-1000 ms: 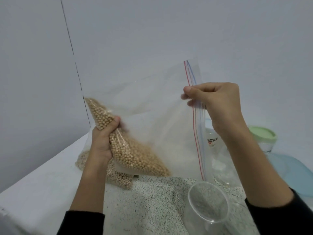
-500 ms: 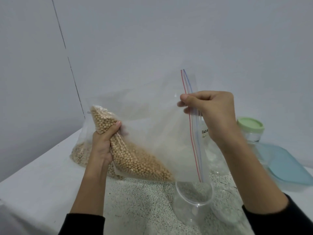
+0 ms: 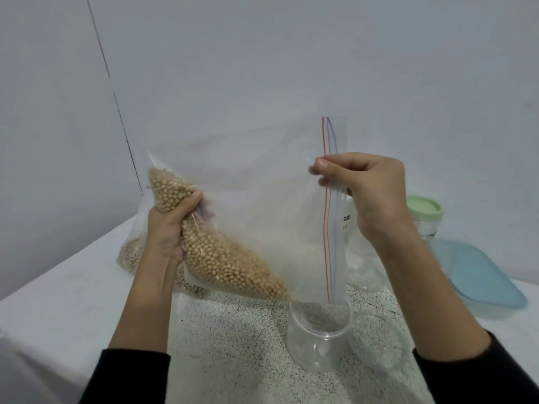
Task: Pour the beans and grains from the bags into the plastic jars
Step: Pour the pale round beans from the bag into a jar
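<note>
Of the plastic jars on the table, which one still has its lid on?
The jar with the pale green lid, at the back right behind the right hand. The clear jar under the zip bag stands open, with no lid.

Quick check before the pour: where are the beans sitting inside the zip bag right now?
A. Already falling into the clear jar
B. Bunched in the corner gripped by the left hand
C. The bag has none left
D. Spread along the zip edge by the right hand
B: the beans are heaped in the zip bag corner that the left hand grips, while the right hand pinches the zip edge over the clear jar.
</note>
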`<action>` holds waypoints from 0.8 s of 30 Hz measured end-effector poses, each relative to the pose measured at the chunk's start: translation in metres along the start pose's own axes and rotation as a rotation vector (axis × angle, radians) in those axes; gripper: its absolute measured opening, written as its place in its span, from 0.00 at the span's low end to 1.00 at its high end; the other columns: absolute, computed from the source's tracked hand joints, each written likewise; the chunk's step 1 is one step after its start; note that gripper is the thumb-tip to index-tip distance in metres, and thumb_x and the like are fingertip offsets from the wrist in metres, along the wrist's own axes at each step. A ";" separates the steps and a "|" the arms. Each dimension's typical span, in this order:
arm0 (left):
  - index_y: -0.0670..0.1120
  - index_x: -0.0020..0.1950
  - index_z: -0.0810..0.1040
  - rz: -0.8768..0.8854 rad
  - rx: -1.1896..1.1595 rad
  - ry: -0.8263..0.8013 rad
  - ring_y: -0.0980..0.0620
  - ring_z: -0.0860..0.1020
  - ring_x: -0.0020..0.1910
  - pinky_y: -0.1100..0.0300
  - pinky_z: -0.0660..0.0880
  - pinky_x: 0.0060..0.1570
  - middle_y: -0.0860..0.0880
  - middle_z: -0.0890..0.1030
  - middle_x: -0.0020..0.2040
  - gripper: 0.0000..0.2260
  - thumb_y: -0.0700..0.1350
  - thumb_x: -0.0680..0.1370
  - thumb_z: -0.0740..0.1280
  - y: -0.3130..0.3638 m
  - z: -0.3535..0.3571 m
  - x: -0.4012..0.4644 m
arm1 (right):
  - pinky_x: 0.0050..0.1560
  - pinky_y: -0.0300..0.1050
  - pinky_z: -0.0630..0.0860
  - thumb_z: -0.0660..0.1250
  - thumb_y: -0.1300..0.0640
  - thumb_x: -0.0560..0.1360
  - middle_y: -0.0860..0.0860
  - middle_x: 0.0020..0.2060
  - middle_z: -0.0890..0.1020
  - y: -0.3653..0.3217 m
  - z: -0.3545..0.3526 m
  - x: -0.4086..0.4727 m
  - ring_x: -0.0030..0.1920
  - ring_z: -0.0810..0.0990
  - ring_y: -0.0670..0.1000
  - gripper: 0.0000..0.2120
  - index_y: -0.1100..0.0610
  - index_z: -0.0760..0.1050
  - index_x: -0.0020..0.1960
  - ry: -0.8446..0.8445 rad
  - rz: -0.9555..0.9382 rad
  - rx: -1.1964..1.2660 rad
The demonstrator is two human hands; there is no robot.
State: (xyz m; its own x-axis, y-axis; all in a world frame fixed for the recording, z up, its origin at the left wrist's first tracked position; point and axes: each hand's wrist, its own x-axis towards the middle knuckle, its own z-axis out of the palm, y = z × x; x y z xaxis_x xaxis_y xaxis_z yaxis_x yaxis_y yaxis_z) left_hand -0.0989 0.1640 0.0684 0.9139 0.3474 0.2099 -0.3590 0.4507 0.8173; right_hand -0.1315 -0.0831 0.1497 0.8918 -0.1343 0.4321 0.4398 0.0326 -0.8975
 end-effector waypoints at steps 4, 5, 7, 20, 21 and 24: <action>0.46 0.27 0.83 0.020 0.011 -0.008 0.54 0.79 0.24 0.62 0.77 0.24 0.49 0.81 0.27 0.16 0.33 0.73 0.68 0.003 0.001 -0.003 | 0.47 0.42 0.80 0.74 0.64 0.67 0.55 0.36 0.85 0.005 -0.006 0.001 0.38 0.81 0.53 0.03 0.61 0.83 0.41 -0.028 0.006 0.046; 0.46 0.27 0.83 0.026 0.015 -0.006 0.54 0.79 0.23 0.62 0.77 0.24 0.49 0.81 0.27 0.16 0.34 0.73 0.68 0.003 0.001 -0.004 | 0.47 0.42 0.80 0.74 0.64 0.67 0.54 0.35 0.85 0.006 -0.007 0.001 0.38 0.82 0.52 0.04 0.61 0.83 0.42 -0.032 0.009 0.066; 0.46 0.26 0.83 0.035 0.020 -0.007 0.54 0.80 0.23 0.62 0.77 0.24 0.50 0.81 0.27 0.13 0.35 0.70 0.70 0.006 0.003 -0.007 | 0.47 0.42 0.80 0.73 0.65 0.68 0.54 0.35 0.85 0.008 -0.009 0.002 0.37 0.82 0.52 0.03 0.62 0.82 0.42 -0.029 0.015 0.096; 0.46 0.27 0.83 0.092 0.076 0.016 0.53 0.79 0.23 0.61 0.78 0.25 0.49 0.82 0.27 0.14 0.35 0.73 0.69 0.015 0.009 -0.010 | 0.43 0.38 0.79 0.73 0.64 0.68 0.56 0.37 0.85 0.012 -0.020 0.002 0.37 0.84 0.52 0.05 0.64 0.82 0.43 -0.034 0.013 0.113; 0.46 0.27 0.83 0.094 0.075 0.016 0.53 0.79 0.23 0.61 0.78 0.25 0.49 0.81 0.27 0.14 0.35 0.73 0.69 0.015 0.009 -0.010 | 0.42 0.37 0.78 0.74 0.64 0.68 0.55 0.37 0.85 0.013 -0.021 0.002 0.37 0.83 0.51 0.05 0.64 0.82 0.43 -0.035 0.018 0.111; 0.46 0.26 0.83 0.109 0.085 0.027 0.54 0.79 0.24 0.61 0.78 0.26 0.50 0.81 0.27 0.16 0.34 0.73 0.69 0.015 0.013 -0.013 | 0.41 0.36 0.77 0.74 0.65 0.67 0.54 0.35 0.85 0.016 -0.024 0.002 0.37 0.82 0.50 0.04 0.63 0.82 0.41 -0.040 0.046 0.126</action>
State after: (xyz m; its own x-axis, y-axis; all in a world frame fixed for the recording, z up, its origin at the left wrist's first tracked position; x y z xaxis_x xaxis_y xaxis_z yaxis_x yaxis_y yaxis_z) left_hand -0.1136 0.1555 0.0849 0.8644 0.4131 0.2867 -0.4379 0.3381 0.8330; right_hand -0.1254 -0.1066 0.1335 0.9138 -0.0903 0.3960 0.4058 0.1623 -0.8994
